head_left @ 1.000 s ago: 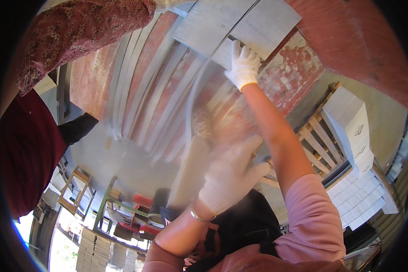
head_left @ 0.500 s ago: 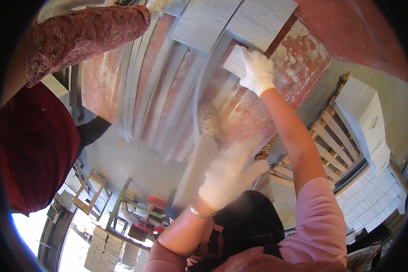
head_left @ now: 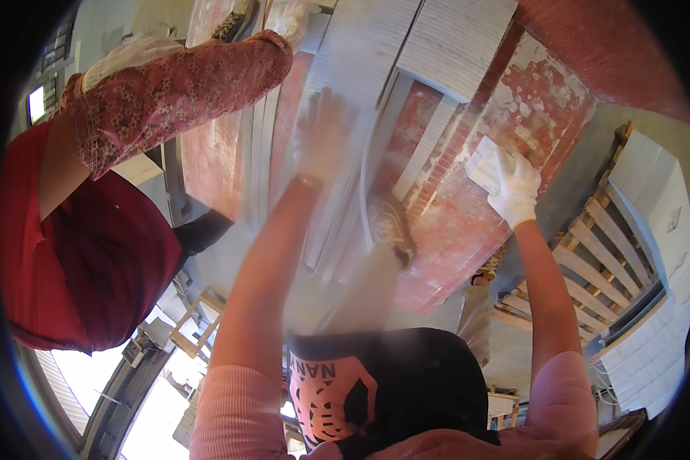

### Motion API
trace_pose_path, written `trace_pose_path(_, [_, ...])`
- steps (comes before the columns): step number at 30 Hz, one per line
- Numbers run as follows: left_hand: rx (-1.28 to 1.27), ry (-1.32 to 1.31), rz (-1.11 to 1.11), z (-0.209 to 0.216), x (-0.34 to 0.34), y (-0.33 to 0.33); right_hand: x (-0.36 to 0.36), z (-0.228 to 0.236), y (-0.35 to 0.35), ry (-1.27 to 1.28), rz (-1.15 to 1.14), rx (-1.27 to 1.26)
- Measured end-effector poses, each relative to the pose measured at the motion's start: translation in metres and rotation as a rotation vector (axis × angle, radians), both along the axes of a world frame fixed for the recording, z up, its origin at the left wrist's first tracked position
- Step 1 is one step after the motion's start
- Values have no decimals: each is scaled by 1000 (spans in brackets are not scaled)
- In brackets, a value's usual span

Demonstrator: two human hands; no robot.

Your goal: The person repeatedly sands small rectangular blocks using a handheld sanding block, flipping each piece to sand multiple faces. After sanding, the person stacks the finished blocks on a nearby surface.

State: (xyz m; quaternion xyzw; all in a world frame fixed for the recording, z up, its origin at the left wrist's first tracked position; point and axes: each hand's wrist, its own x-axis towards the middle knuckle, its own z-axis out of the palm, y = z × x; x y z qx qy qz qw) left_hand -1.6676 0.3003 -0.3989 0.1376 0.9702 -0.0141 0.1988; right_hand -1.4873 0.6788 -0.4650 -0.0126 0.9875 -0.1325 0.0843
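Observation:
My right hand (head_left: 516,186), in a white knitted glove, is closed on a small white rectangular pad (head_left: 481,164). It holds the pad over the worn red surface, right of the long pale boards. My gloved left hand (head_left: 326,136) is blurred by motion, its fingers seemingly stretched out. It is over the near end of a wide light grey panel (head_left: 364,42), and I cannot tell whether it touches it. A second light grey panel (head_left: 452,42) lies alongside to the right. A narrow pale strip (head_left: 429,146) runs below them.
At the left works another person in red with a floral sleeve (head_left: 184,96); their gloved hand (head_left: 290,21) is by the boards. The scuffed red surface (head_left: 468,230) lies under the boards. Wooden pallets (head_left: 590,238) and stacked white boxes (head_left: 655,199) stand right.
My right hand has moved right with the pad, away from the panels. My left hand has swung from near my body up to the panel. The other person's sleeve appears further right.

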Motion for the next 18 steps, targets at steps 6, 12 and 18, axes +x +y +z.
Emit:
trace_pose_path(6, [-18, 274, -324, -67, -64, -6, 4, -8, 0, -118, -50, 8])
trace_pose_path(12, [7, 109, -325, -94, -64, -13, 5, -6, 1, -37, -33, -13])
trace_pose_path(18, [118, 119, -314, -92, -61, -15, 0, -8, 2, -24, -29, 3])
